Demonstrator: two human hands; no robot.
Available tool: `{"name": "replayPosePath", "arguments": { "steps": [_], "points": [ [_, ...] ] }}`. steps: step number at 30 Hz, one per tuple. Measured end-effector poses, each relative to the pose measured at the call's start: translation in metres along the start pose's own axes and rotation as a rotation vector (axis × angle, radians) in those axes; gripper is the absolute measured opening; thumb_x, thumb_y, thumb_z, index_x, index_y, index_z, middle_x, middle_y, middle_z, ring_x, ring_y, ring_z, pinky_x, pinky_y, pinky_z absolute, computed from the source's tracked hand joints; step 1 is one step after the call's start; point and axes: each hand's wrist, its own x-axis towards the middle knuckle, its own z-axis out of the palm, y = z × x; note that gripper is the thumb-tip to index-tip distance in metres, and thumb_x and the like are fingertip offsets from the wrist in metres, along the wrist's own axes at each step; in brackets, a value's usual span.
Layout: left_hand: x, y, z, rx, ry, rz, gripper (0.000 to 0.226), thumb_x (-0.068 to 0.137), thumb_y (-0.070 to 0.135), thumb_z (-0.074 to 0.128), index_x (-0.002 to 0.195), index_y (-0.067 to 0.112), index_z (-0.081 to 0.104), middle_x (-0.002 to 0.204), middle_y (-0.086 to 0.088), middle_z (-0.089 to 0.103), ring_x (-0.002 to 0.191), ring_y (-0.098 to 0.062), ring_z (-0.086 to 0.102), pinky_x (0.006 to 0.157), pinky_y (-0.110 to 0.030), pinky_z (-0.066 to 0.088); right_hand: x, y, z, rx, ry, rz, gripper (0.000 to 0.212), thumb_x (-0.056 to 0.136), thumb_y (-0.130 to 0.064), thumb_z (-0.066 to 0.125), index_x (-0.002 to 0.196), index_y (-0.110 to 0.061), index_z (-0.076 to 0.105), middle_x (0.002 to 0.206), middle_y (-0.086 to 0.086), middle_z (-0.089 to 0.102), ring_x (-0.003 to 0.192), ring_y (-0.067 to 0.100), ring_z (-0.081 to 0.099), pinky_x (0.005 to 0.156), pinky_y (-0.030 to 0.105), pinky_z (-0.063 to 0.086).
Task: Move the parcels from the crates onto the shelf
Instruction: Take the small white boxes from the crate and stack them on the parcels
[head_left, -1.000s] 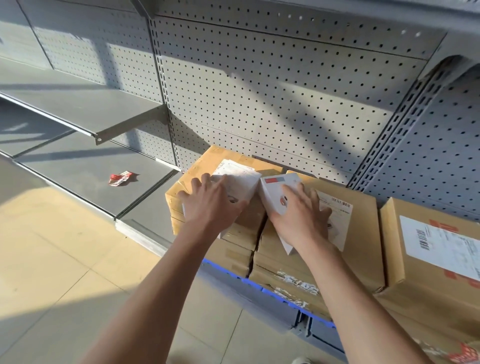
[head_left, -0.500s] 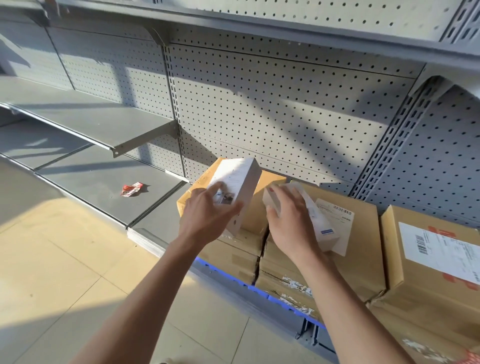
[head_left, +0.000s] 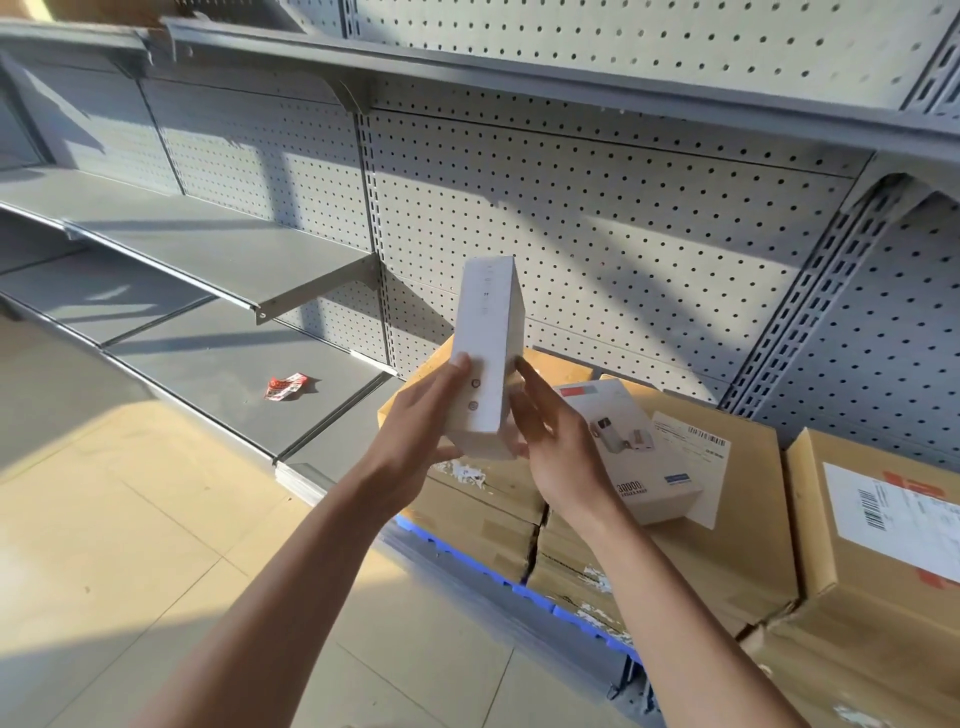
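I hold a tall white parcel box (head_left: 485, 338) upright in front of the pegboard. My left hand (head_left: 415, 431) grips its lower left, thumb on the front face. The fingers of my right hand (head_left: 558, 452) lie straight against the box's lower right side. A second white parcel box (head_left: 639, 457) lies flat on a brown cardboard carton (head_left: 737, 530) just right of my right hand. The cartons sit in a blue-rimmed crate (head_left: 467, 566) at the foot of the shelving. A grey shelf (head_left: 208, 249) juts out to the left.
A perforated grey back panel (head_left: 597, 234) stands behind the box, with another shelf edge (head_left: 519, 88) above. A crumpled red wrapper (head_left: 284, 386) lies on the bottom shelf at left. A labelled carton (head_left: 883, 571) stands at far right. Tiled floor lies below.
My left hand has lifted its white box up off the cartons and stood it upright. My right hand has let go of the second box, which now lies flat, and moved to the raised box.
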Motion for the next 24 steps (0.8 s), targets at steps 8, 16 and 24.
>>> {"name": "replayPosePath", "arguments": {
  "steps": [8,16,24],
  "points": [
    [0.013,-0.008,-0.011,0.089,0.271,0.229,0.017,0.1,0.024,0.062,0.11,0.034,0.073,0.096,0.001,0.078,0.08,-0.013,0.073,0.072,-0.038,0.061,0.003,0.012,0.009,-0.01,-0.068,-0.018,0.055,0.099,-0.029,0.062,0.149,-0.043,0.044,0.128,-0.019,0.067,0.11,0.009,0.068,0.09,0.025,0.053],
    [0.031,-0.03,-0.018,0.341,0.228,0.247,0.046,0.095,0.044,0.066,0.14,0.034,0.057,0.126,0.008,0.066,0.099,-0.001,0.069,0.079,-0.025,0.054,0.009,0.026,0.023,-0.104,0.026,-0.043,0.066,0.092,-0.033,0.075,0.151,-0.033,0.044,0.136,-0.023,0.054,0.13,-0.001,0.051,0.111,0.037,0.044],
    [0.039,-0.046,-0.024,0.637,0.229,0.33,0.034,0.108,0.031,0.045,0.139,0.028,0.059,0.115,0.019,0.064,0.105,-0.004,0.06,0.078,-0.007,0.043,0.007,0.028,0.026,-0.368,-0.066,-0.041,0.073,0.087,-0.032,0.079,0.15,-0.038,0.044,0.162,-0.008,0.026,0.144,0.009,0.035,0.118,0.038,0.037]
  ]
}}
